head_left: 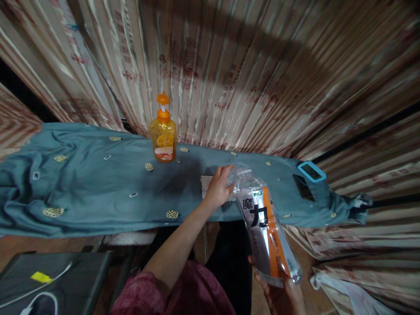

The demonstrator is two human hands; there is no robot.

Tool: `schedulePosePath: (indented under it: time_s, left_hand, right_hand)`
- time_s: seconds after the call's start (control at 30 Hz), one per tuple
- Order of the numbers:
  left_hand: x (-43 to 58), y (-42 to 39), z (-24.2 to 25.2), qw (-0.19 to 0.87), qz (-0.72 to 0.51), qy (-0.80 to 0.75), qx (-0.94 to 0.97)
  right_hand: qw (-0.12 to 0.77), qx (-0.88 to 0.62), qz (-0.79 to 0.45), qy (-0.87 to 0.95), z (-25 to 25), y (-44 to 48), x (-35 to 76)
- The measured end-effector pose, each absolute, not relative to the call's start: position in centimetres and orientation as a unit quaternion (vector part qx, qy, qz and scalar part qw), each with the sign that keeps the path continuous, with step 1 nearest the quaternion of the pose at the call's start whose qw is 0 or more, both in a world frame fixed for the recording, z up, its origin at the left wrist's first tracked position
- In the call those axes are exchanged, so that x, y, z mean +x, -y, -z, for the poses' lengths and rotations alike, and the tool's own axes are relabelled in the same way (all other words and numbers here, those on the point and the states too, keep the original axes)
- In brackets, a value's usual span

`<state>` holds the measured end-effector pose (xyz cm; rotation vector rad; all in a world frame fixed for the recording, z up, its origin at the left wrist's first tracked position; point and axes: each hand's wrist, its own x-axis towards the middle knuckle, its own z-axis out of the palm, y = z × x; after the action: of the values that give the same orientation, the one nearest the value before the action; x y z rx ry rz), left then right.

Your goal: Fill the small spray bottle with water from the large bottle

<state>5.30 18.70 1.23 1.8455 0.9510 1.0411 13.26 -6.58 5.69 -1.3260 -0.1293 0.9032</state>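
Observation:
A large clear plastic bottle (262,227) with a silver and orange label slants across in front of me, its top end over the table. My right hand (278,295) is wrapped round its base from below. Around the crinkled clear plastic at the bottle's top end, my left hand (218,188) has its fingers closed. Whether that plastic is the neck or a separate piece, I cannot tell. Partly hidden beneath my left hand lies a pale piece of paper or cloth (206,183).
On the teal cloth-covered table (98,188) stands an orange pump bottle (163,140). A phone (303,187) and a blue-framed digital clock (311,171) lie at the right. Patterned curtains (213,78) hang behind. A dark surface (75,280) with white cables is at lower left.

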Motion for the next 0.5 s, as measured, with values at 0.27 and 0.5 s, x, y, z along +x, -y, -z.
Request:
schedulePosePath:
  time_s: [0.27,0.5]
  left_hand:
    - [5.40,-18.73,-0.99,0.400,-0.421,-0.370,0.725]
    - [5.32,-18.60,-1.25,0.396,-0.416,-0.378,0.727]
  right_hand:
    - [0.695,-0.593,-0.403,0.053,-5.71,6.51,13.18]
    - [0.701,-0.580,-0.411,0.060,-5.80,6.65,13.15]
